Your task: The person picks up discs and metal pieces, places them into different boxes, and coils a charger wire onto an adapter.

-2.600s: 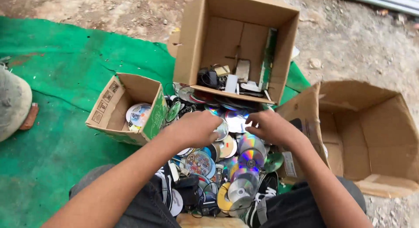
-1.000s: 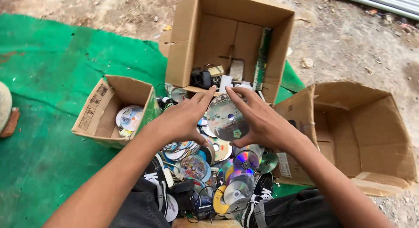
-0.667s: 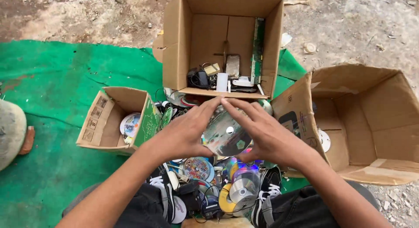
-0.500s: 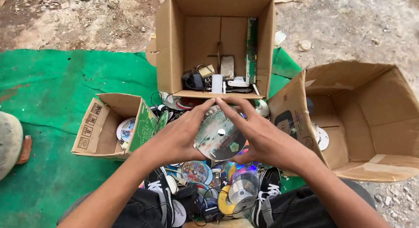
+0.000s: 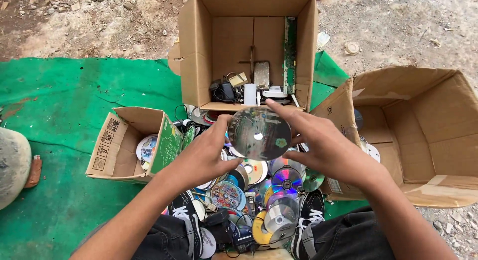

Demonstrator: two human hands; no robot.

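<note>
A shiny silver disc (image 5: 259, 133) is held up flat between both hands above a pile of discs (image 5: 259, 190). My left hand (image 5: 204, 153) grips the disc's left edge with thumb and fingers. On the right edge, my right hand (image 5: 323, 148) pinches it, index finger stretched over the top rim. The pile of several mixed discs lies on the ground between my knees and shoes.
A tall open cardboard box (image 5: 199, 56) with electronic scrap stands behind the pile. At left is a small box (image 5: 107, 150) holding discs; a large box (image 5: 433, 135) lies on its side at right. Green mat (image 5: 69, 91) covers the ground, with gravel beyond.
Both hands have lifted one disc from the pile and raised it toward the camera, tilting its face up. The view has tipped so the tall box is more centred.
</note>
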